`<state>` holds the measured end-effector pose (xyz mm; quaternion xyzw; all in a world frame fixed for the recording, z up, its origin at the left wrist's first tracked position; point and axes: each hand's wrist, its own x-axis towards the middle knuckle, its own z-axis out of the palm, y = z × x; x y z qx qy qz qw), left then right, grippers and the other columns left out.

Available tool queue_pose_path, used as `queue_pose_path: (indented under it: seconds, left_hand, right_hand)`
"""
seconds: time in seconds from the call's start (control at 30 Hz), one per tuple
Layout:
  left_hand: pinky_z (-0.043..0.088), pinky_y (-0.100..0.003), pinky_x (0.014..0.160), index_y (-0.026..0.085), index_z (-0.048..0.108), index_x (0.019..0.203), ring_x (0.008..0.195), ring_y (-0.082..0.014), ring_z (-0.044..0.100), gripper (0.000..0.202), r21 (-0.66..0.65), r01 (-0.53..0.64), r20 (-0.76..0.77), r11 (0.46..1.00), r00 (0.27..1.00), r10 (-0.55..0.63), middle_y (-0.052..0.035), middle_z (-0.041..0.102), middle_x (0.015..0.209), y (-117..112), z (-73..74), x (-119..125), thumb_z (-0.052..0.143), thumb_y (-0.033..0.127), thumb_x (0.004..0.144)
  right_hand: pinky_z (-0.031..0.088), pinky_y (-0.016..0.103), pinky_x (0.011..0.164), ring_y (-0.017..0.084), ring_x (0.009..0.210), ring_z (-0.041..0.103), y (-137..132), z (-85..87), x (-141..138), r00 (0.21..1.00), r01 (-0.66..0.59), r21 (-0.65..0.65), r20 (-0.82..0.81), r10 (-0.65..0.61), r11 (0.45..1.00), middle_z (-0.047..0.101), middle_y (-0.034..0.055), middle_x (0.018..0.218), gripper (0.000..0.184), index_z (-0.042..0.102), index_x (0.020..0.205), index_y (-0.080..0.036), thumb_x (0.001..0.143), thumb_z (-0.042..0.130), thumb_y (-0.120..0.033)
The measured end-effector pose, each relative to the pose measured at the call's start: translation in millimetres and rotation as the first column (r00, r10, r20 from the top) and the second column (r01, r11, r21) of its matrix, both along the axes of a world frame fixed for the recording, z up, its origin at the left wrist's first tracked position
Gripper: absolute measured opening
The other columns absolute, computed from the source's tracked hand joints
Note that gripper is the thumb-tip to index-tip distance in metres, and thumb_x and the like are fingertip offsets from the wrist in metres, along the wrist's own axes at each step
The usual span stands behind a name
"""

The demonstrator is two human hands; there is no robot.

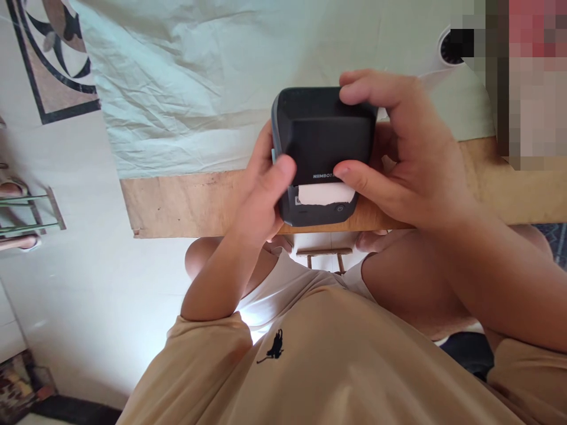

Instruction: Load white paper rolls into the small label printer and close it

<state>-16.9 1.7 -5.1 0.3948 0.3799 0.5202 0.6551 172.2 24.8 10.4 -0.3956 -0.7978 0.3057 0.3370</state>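
Observation:
A black label printer marked NIIMBOT is held up over the front edge of the table. White paper with a torn edge sticks out of its slot, above a small power button. My left hand grips the printer's left side, thumb on the front face and the other fingers hidden behind. My right hand is around the right side, with its thumb near the lettering and a fingertip on the top edge. Some fingers of the right hand are partly hidden by the printer.
A pale green cloth covers most of the wooden table. A white cylinder with a dark opening stands at the back right, beside a blurred-out area. On the floor at the left is a green-framed stool; a patterned floor panel lies behind it.

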Motion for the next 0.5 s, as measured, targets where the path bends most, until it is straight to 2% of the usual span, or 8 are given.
queue_pose_path:
  seconds: [0.1, 0.17, 0.27, 0.33, 0.4, 0.43, 0.5]
  left_hand:
    - [0.056, -0.036, 0.102, 0.020, 0.068, 0.104, 0.107, -0.0200, 0.069, 0.037, -0.014, -0.037, 0.049, 0.999, 0.998, 0.038, -0.0013, 0.072, 0.104, 2.3, -5.9, 0.0, 0.046, 0.048, 0.096]
    - [0.057, -0.030, 0.097, 0.020, 0.070, 0.102, 0.094, -0.0147, 0.070, 0.039, -0.026, -0.090, 0.056, 0.996, 0.994, 0.092, 0.0010, 0.072, 0.099, 2.4, -8.8, 0.5, 0.040, 0.045, 0.099]
    - [0.058, -0.024, 0.082, 0.021, 0.071, 0.096, 0.079, -0.0105, 0.068, 0.037, -0.009, -0.143, 0.054, 0.990, 0.988, 0.143, 0.0028, 0.071, 0.088, 2.3, -7.9, 1.5, 0.042, 0.044, 0.099]
    - [0.057, -0.022, 0.078, 0.021, 0.070, 0.089, 0.078, -0.0102, 0.068, 0.031, -0.016, -0.165, 0.037, 0.986, 0.985, 0.166, 0.0040, 0.068, 0.079, 2.7, -3.6, 2.2, 0.047, 0.041, 0.097]
    - [0.057, -0.022, 0.079, 0.021, 0.068, 0.082, 0.080, -0.0106, 0.069, 0.029, -0.039, -0.178, 0.016, 0.983, 0.984, 0.179, 0.0046, 0.064, 0.071, 3.5, 1.6, 3.1, 0.050, 0.037, 0.097]
    - [0.057, -0.022, 0.082, 0.021, 0.067, 0.079, 0.083, -0.0105, 0.069, 0.029, -0.058, -0.181, 0.013, 0.982, 0.983, 0.182, 0.0048, 0.062, 0.069, 4.0, 4.0, 3.7, 0.050, 0.035, 0.097]
    - [0.057, -0.023, 0.086, 0.021, 0.065, 0.077, 0.086, -0.0106, 0.070, 0.030, -0.081, -0.177, 0.034, 0.981, 0.983, 0.180, 0.0048, 0.063, 0.070, 4.8, 7.4, 4.9, 0.047, 0.030, 0.098]
  right_hand:
    - [0.054, 0.020, 0.100, 0.009, 0.136, 0.043, -0.7, -0.1, 0.7, 0.999, 0.037, 0.064, 0.003, -0.038, 0.997, 0.040, 0.0061, 0.144, 0.043, 0.042, 0.131, -0.018, 0.094, 0.049, -0.040]
    - [0.056, 0.020, 0.089, 0.011, 0.132, 0.047, -0.5, 1.4, 2.2, 0.999, 0.039, 0.107, -0.002, -0.039, 0.993, 0.042, 0.0071, 0.140, 0.042, 0.044, 0.128, -0.017, 0.093, 0.050, -0.040]
    - [0.051, 0.018, 0.069, 0.014, 0.129, 0.048, 1.7, 5.4, 5.9, 0.999, -0.011, 0.162, 0.038, 0.004, 0.987, 0.043, 0.0093, 0.137, 0.048, 0.045, 0.128, -0.017, 0.088, 0.058, -0.042]
    - [0.047, 0.018, 0.064, 0.014, 0.125, 0.050, 3.6, 8.9, 8.2, 0.997, -0.032, 0.176, 0.075, 0.019, 0.984, 0.042, 0.0099, 0.138, 0.053, 0.045, 0.128, -0.017, 0.086, 0.061, -0.043]
    - [0.045, 0.018, 0.062, 0.012, 0.117, 0.053, 4.2, 13.0, 9.1, 0.996, -0.026, 0.175, 0.086, 0.011, 0.984, 0.042, 0.0103, 0.135, 0.054, 0.046, 0.130, -0.017, 0.086, 0.062, -0.045]
    - [0.044, 0.018, 0.063, 0.010, 0.108, 0.055, 3.7, 15.2, 8.9, 0.996, -0.008, 0.191, 0.087, -0.009, 0.982, 0.047, 0.0100, 0.128, 0.054, 0.048, 0.129, -0.018, 0.085, 0.062, -0.046]
    - [0.042, 0.019, 0.063, 0.004, 0.082, 0.052, 1.3, 19.6, 7.3, 0.993, 0.071, 0.226, 0.073, -0.090, 0.972, 0.055, 0.0059, 0.098, 0.049, 0.057, 0.118, -0.017, 0.083, 0.064, -0.050]
